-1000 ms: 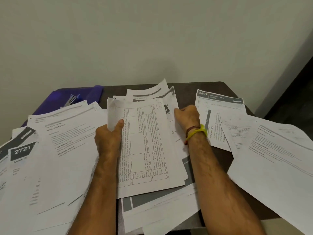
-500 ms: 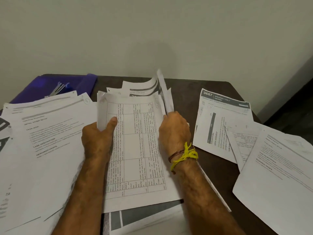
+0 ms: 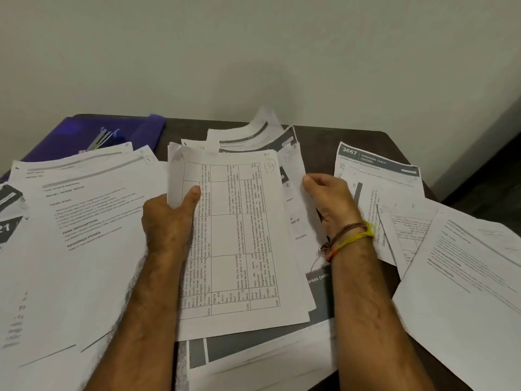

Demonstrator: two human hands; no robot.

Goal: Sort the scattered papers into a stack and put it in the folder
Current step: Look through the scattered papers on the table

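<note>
Papers (image 3: 234, 235): head view; gathered bundle at desk centre, top sheet w/ printed table, text running sideways, "S-1" circled at far right corner.
Bundle edges: uneven; further sheets fanned out behind far edge & along right side, dark-banded sheet (image 3: 253, 348) showing under near edge.
Left hand (image 3: 169, 221): at bundle's left edge, thumb on top of table sheet, fingers curled under; pinching the bundle.
Right hand (image 3: 329, 201): at bundle's right edge, fingers curled round fanned sheets; gripping them.
Right wrist: yellow & brown thread bands (image 3: 349, 238).
Left-side sheets (image 3: 84, 221): overlapping pile w/ headings "TASK GOAL", "TASK DESCRIPTION", "REQUIRED PROPS"; lying flat, just beside left hand.
Far-left sheet (image 3: 8, 221): dark header, digits "21" readable, rest cut off by frame.
Right-side sheets: one headed "3667" (image 3: 377, 170) near far right; plain text sheets (image 3: 465, 277) overlapping it, hanging over desk's right edge.
Folder (image 3: 127, 131): blue-purple, open at far left corner, metal clip inside; part-covered by left-side sheets.
Desk (image 3: 318, 139): dark brown, against pale wall (image 3: 253, 52).
</note>
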